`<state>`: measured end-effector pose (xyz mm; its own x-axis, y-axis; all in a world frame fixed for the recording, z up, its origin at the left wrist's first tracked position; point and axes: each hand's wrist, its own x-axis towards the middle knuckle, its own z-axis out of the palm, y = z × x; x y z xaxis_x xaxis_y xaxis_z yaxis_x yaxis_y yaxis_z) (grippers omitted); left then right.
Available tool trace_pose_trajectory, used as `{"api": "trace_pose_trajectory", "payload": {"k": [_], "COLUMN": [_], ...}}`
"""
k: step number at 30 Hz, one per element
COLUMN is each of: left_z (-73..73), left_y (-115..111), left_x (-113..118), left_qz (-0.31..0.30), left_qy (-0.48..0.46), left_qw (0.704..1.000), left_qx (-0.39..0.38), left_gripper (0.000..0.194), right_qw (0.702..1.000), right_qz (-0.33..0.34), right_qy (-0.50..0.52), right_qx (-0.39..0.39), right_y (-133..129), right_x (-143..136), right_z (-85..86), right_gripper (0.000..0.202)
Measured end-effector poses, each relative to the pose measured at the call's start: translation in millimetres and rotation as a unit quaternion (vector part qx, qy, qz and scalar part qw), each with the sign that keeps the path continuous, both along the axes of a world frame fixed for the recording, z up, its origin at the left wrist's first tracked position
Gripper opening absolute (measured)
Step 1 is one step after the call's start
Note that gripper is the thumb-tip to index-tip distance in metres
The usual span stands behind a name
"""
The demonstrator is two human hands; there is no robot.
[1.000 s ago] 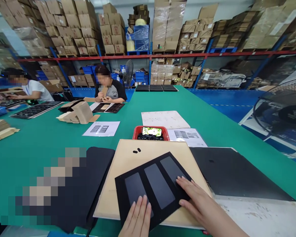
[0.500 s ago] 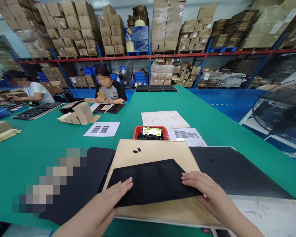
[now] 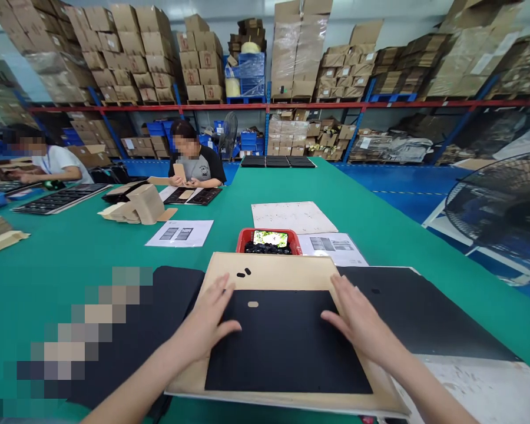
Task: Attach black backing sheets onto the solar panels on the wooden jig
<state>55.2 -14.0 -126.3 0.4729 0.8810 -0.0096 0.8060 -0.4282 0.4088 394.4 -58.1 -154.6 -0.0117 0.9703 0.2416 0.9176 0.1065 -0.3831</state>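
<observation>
A black sheet (image 3: 287, 347) with a small oval hole near its upper left lies flat on a pale board (image 3: 274, 268). My left hand (image 3: 212, 318) rests at the sheet's left edge, fingers and thumb spread. At the right edge lies my right hand (image 3: 353, 309), its thumb apart from the fingers. Two small black oval pieces (image 3: 244, 273) sit on the board above the sheet. Beyond the board stands a red basket (image 3: 242, 238) of small black pieces, with a lit phone (image 3: 270, 238) on top.
Black sheets lie at the left (image 3: 132, 330) and right (image 3: 406, 306) of the board. Printed papers (image 3: 179, 233) and a whitish board (image 3: 294, 217) are farther back. Two people sit at the far left; a fan (image 3: 503, 206) stands at the right.
The black sheet has turned and now lies flat and squarer to the board, with its oval hole showing. Both hands have moved up along its sides, and their fingers have spread.
</observation>
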Motion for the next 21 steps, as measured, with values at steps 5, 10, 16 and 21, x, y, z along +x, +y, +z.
{"api": "trace_pose_trajectory", "payload": {"k": [5, 10, 16, 21], "left_z": [-31.0, -34.5, -39.6, -38.8], "left_y": [-23.6, -26.3, -30.8, -35.1], "left_x": [9.7, 22.5, 32.7, 36.1], "left_qz": [-0.065, -0.044, -0.013, 0.006], "left_qy": [0.094, 0.092, 0.077, 0.088], "left_qw": [0.993, 0.995, 0.997, 0.996], "left_qx": [-0.015, -0.007, 0.005, -0.009], "left_gripper": [0.088, 0.097, 0.1, 0.105], "right_qw": [0.985, 0.977, 0.989, 0.988], "right_qz": [0.04, 0.025, 0.076, 0.127], "right_qy": [-0.136, -0.189, -0.119, 0.009], "right_qx": [-0.094, -0.097, -0.033, -0.084], "right_y": [-15.5, 2.8, 50.2, 98.9], "right_x": [-13.8, -11.7, -47.5, -107.6], "right_z": [-32.0, -17.7, 16.3, 17.7], "right_gripper": [0.081, 0.082, 0.045, 0.031]}}
